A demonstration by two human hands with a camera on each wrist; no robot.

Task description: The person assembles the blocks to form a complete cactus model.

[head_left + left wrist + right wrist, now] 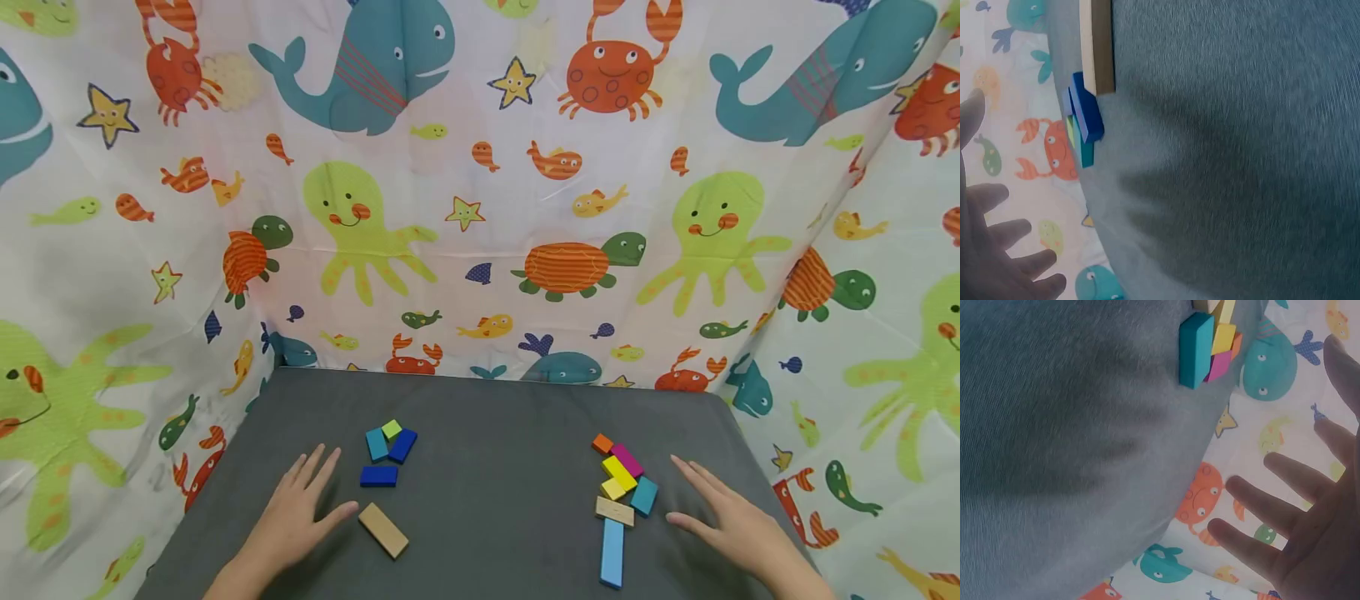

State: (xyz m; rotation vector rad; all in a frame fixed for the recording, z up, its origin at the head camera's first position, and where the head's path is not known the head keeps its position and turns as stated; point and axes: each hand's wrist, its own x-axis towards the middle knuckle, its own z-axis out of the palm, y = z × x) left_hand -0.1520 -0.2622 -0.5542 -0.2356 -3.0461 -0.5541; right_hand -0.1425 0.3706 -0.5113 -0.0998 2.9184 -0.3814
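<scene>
Left hand (291, 510), right hand (731, 523): hovering apart, holding nothing | risk: right teal block (644, 497) shifting | cause: right hand brushing

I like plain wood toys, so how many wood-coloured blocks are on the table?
2: one wood-coloured block lies beside the left hand; the other wood-coloured block is at the far end of the long light-blue block.

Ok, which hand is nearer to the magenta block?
Right. The right hand is a little to the right of the magenta block, apart from it; the left hand is far to its left, across the table.
</scene>
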